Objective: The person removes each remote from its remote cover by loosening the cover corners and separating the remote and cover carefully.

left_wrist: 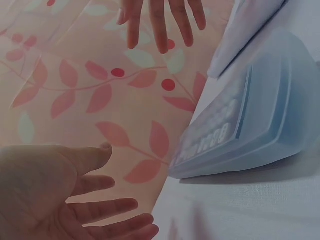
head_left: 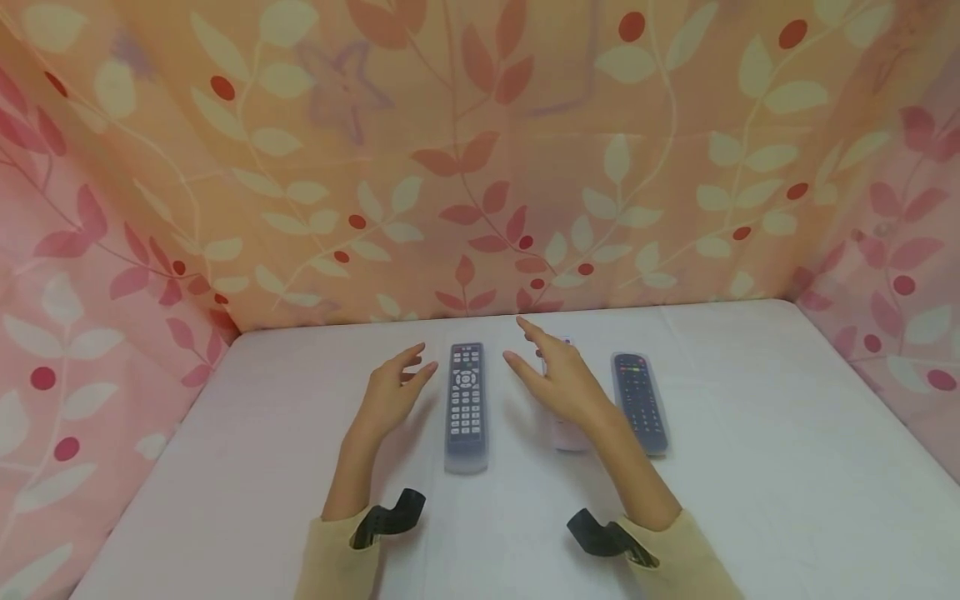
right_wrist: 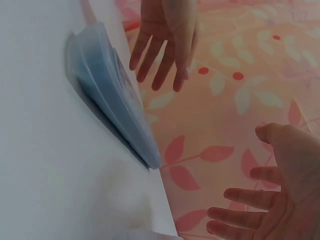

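Observation:
A remote control (head_left: pixel 466 400) in a translucent bluish cover lies lengthwise on the white table, between the two hands. To its left hovers my left hand (head_left: pixel 392 392), its fingers spread and holding nothing. My right hand (head_left: pixel 562 379) is on the other side, fingers extended, also holding nothing. Beneath the right hand lies a pale covered remote (head_left: pixel 572 437), mostly hidden by hand and forearm. In the left wrist view the middle remote (left_wrist: pixel 260 110) shows its keys and thick near end, apart from the left hand (left_wrist: pixel 85 195).
Another dark remote (head_left: pixel 640 404) in a clear cover lies right of the right forearm. The white tabletop (head_left: pixel 247 458) ends at an orange leaf-patterned curtain (head_left: pixel 465 167) behind, with pink patterned cloth (head_left: pixel 60 350) along the sides. A black wrist camera (head_left: pixel 390 517) sits at each sleeve.

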`<state>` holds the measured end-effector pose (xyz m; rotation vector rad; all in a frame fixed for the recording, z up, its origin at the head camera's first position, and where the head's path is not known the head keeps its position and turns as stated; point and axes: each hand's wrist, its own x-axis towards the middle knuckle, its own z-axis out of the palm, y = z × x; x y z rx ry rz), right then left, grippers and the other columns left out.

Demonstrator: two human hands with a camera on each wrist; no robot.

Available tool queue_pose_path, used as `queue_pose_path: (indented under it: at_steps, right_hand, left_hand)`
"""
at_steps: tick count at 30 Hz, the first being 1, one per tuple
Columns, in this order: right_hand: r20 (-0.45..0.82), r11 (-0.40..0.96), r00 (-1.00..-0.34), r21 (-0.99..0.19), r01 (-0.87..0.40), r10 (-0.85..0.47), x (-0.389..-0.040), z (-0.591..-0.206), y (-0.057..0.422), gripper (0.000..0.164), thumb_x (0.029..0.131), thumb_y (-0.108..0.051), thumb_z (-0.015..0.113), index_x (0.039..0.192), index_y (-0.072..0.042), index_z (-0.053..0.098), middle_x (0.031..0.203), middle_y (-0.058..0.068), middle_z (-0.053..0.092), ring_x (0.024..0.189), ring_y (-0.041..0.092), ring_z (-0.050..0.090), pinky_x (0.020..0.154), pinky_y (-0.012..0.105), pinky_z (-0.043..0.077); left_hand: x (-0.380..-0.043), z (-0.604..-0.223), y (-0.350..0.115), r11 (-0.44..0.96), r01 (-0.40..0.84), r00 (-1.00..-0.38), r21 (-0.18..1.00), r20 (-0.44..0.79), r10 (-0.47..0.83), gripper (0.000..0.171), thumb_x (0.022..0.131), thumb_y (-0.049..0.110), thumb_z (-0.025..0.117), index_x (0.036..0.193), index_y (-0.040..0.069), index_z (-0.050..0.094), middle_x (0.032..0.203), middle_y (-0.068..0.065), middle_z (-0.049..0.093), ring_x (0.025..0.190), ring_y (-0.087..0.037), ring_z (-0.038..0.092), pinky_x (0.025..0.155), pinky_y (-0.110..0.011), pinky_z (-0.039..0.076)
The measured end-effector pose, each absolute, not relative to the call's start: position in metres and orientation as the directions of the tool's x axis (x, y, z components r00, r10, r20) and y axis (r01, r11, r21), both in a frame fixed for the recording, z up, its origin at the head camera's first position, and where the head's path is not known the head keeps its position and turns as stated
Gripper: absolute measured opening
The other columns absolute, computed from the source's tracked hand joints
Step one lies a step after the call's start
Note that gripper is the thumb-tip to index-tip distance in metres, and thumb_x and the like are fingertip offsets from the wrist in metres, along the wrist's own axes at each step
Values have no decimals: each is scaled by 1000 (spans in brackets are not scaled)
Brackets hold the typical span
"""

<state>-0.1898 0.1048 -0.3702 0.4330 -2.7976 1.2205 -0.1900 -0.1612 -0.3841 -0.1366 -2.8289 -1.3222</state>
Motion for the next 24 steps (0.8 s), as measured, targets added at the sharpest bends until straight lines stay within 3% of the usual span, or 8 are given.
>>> queue_pose_path:
  at_steps: [5,11,24]
  right_hand:
    - [139,589,-964,-769,-248,-224,-191,-375,99,70,104,-36,66,164,-13,39,152,24,56,130,45,63,107,59,52]
    - [126,530,-967,-817,-227,-221,-191,-383,95,66,102,-27,70,160,-8,44,145,26,61,117,43,70,99,52,58]
    - [-3,365,-970,-927,-90,-245,-192,-394,87,61,101,-16,71,155,-2,49,138,29,65,106,41,75,85,43,64]
  left_hand:
    - [-192,-388,-163,621,78,-996,780,40,74,54,107,26,62,153,-1,51,143,-29,61,122,-47,66,100,-55,57]
    - [-195,-392,-165,574,43,-997,818,-2,78,52,107,22,63,151,-2,53,143,-30,61,117,-44,69,91,-46,62]
    - [-194,-399,-167,443,-14,-991,896,-72,114,51,105,14,62,151,-7,50,141,-34,60,119,-45,68,97,-48,60]
